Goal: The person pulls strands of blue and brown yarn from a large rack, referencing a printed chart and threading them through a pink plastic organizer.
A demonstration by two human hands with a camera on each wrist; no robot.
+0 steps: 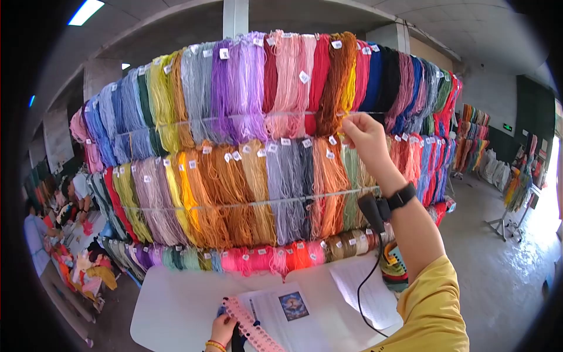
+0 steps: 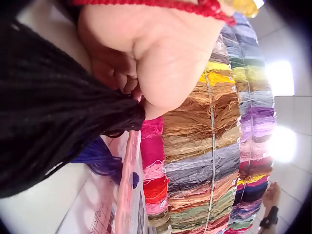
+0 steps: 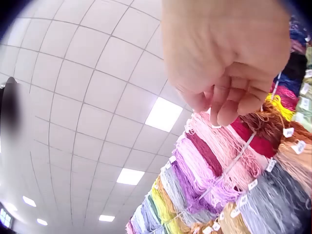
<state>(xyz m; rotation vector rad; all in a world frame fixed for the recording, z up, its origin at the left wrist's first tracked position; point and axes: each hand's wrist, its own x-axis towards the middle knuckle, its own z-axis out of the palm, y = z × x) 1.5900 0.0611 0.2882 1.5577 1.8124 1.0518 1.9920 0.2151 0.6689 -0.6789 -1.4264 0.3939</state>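
Note:
Near the table's front, my left hand point(image 1: 221, 330) grips a long pink card point(image 1: 249, 325) with a row of holes along it. A thick bundle of black thread point(image 2: 53, 112) and a tuft of blue thread point(image 2: 100, 158) hang from the card. My right hand point(image 1: 368, 139) is raised to the upper row of the rack, fingers curled. Its thumb and fingertips pinch at the lower end of a yellow thread skein point(image 1: 348, 94), beside a brown skein point(image 1: 337, 76). In the right wrist view, the hand point(image 3: 229, 63) partly hides the yellow skein point(image 3: 279, 106).
Tiers of labelled skeins fill the curved rack, including purple point(image 1: 239, 88) and orange-brown point(image 1: 226, 188) ones. Printed sheets point(image 1: 275, 311) lie on the white table point(image 1: 170, 305). A black cable point(image 1: 366, 287) hangs from my right wrist. Another person point(image 1: 41, 234) is at the far left.

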